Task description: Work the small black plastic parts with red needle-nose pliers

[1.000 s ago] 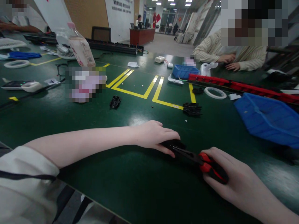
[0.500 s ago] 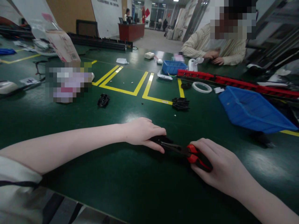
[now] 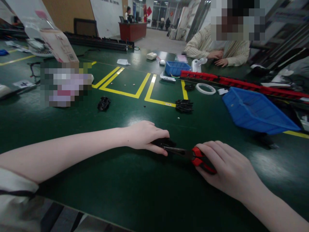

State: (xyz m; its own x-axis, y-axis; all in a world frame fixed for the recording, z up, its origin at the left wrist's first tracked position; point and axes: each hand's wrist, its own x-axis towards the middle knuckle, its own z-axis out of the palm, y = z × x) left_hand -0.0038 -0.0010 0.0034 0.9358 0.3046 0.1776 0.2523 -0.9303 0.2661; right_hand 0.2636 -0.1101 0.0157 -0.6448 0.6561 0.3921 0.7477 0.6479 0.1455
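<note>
Two things are being held close together over the near part of the green tabletop (image 3: 116, 187): a dark part (image 3: 166, 141) and a pair of red-and-black pliers (image 3: 197, 156). The left hand (image 3: 147, 135) is pinching the dark part between thumb and fingers, so its grip is pressing inward, while much of the part is hiding behind those fingers. The right hand (image 3: 224, 166) is wrapping its grip around the pliers' handles, and the long nose is pointing left, its tip overlapping the dark part beside the left thumb; whether the nose is biting on it, I cannot tell. Beyond the hands, one black piece (image 3: 104, 103) is lying to the left and another black cluster (image 3: 184, 106) is lying at a corner of the yellow tape lines (image 3: 118, 93). To the right, a large blue bin (image 3: 256, 108) is standing near a white ring (image 3: 206, 93), and a dark object (image 3: 265, 140) is showing by the bin's near edge. A long red strip (image 3: 231, 82) is running behind them, its left end lying just beside a small blue bin (image 3: 177, 68). Across the tabletop, a person in a striped top (image 3: 198, 46) is sitting with both hands together, and at far left a bottle (image 3: 56, 43) is leaning in view.
</note>
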